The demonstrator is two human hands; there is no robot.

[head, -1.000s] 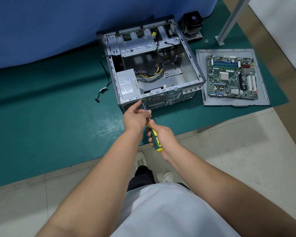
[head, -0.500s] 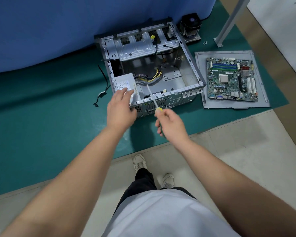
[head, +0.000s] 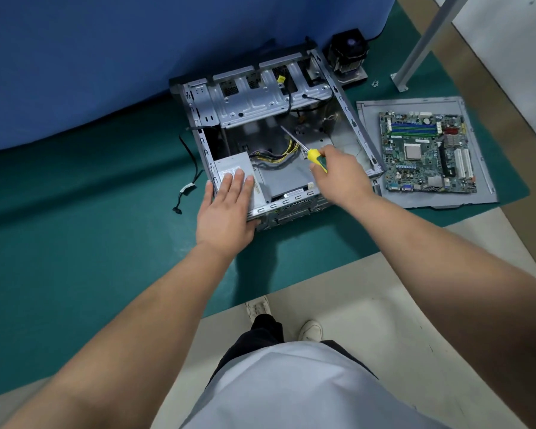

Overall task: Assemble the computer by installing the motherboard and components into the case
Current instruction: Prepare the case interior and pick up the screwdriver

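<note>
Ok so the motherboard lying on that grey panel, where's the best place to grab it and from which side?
Judging by its pose, take the motherboard by its two bare long edges, coming from above. It lies flat, face up on the grey panel, and chips, slots and the socket crowd its top, so a grip on the edges likely avoids pressing on parts.

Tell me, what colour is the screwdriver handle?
Yellow and dark green; the screwdriver handle shows best in the head view, gripped by the right hand.
</note>
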